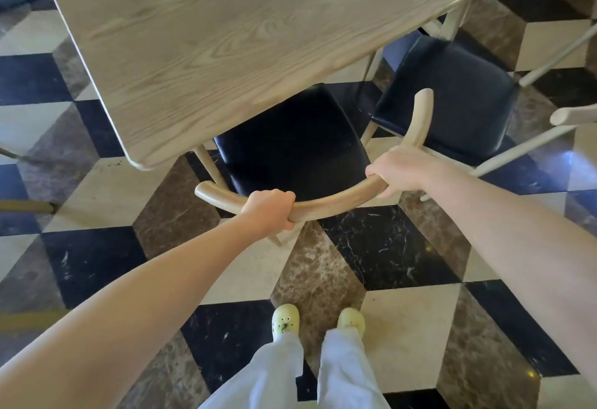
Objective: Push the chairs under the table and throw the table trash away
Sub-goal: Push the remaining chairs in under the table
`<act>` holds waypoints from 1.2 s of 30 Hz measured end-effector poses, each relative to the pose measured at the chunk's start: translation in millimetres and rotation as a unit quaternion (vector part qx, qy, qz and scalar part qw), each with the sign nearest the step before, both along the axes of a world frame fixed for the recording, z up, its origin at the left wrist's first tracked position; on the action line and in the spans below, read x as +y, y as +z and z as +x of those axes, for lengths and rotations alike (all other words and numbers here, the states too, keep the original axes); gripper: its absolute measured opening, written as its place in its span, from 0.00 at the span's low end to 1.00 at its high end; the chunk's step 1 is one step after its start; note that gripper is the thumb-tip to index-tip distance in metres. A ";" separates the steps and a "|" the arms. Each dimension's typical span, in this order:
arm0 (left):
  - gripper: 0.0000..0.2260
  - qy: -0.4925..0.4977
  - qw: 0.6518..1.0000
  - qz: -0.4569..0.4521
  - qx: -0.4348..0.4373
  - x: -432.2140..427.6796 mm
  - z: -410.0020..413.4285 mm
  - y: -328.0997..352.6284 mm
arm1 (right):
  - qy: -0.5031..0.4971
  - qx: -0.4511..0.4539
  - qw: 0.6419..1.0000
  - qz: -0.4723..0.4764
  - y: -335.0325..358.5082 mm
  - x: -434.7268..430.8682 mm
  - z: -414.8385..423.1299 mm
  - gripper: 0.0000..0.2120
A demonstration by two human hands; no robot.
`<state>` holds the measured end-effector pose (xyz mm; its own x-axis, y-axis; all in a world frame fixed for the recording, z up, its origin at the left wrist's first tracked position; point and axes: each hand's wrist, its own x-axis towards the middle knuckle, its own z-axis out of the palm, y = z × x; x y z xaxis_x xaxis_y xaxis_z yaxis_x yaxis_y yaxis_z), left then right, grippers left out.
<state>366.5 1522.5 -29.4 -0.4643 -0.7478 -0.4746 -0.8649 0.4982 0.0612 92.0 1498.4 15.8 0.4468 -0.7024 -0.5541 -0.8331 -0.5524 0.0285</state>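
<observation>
Nearest the camera, the person stands on the patterned stone floor [381, 247] with both feet just behind the chair, both bare forearms extended forward. The left hand [269, 210] is wrapped closed around the curved wooden back rail [326, 203] of the near chair, left of the rail's middle; the right hand [399, 171] is likewise clenched on the same rail, further round the curve toward its right horn. The right hand sits slightly farther forward than the left, so the rail lies at a slant across the body rather than square to it. Beyond the hands lies the chair's black seat [290, 143]: its front portion is already under the table [193, 53], while the rear portion and the whole rail remain outside the edge. The table's near edge runs diagonally, lower left to upper right, and the seat's front-to-back axis points up and to the left, roughly across that edge. Judgement: the chair lies directly ahead of both hands, so the remaining push runs forward and slightly left, with the right hand leading. Further right, a second chair [452, 92] with a black seat stands mostly clear of the table, angled away, and appears not yet tucked in. No trash is visible on the portion of tabletop in view; the far end is cut off.
</observation>
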 end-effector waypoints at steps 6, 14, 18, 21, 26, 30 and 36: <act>0.13 0.034 0.999 0.007 -0.001 -14.7 -14.9 3.2 | 0.025 -0.018 1.000 0.001 -6.2 -28.7 -17.4 0.18; 0.15 0.091 0.996 0.016 -0.003 -36.5 -27.5 4.4 | 0.078 -0.036 0.996 -0.029 -16.2 -68.2 -28.8 0.15; 0.17 0.111 0.993 0.026 0.003 -46.9 -35.4 6.3 | 0.095 -0.040 0.993 -0.052 -16.8 -83.9 -34.1 0.15; 0.18 0.120 0.993 0.023 -0.001 -53.5 -37.6 5.1 | 0.111 -0.044 0.991 -0.061 -22.9 -96.3 -36.7 0.14; 0.17 0.117 0.993 0.028 -0.016 -55.0 -39.1 6.3 | 0.146 -0.047 0.987 -0.050 -30.8 -106.9 -39.0 0.16; 0.16 0.120 0.989 0.080 -0.026 -60.1 -41.4 9.4 | 0.144 -0.047 0.988 0.007 -33.2 -115.3 -36.5 0.15; 0.18 0.101 0.981 0.160 -0.038 -69.9 -41.0 9.7 | 0.133 -0.051 0.987 0.074 -35.2 -121.4 -34.9 0.16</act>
<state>325.5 1452.6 -19.8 -0.2762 -0.6289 -0.7268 -0.9523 0.2815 0.1183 57.0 1377.0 -19.4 0.6633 -0.4668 -0.5850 -0.6522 -0.7438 -0.1460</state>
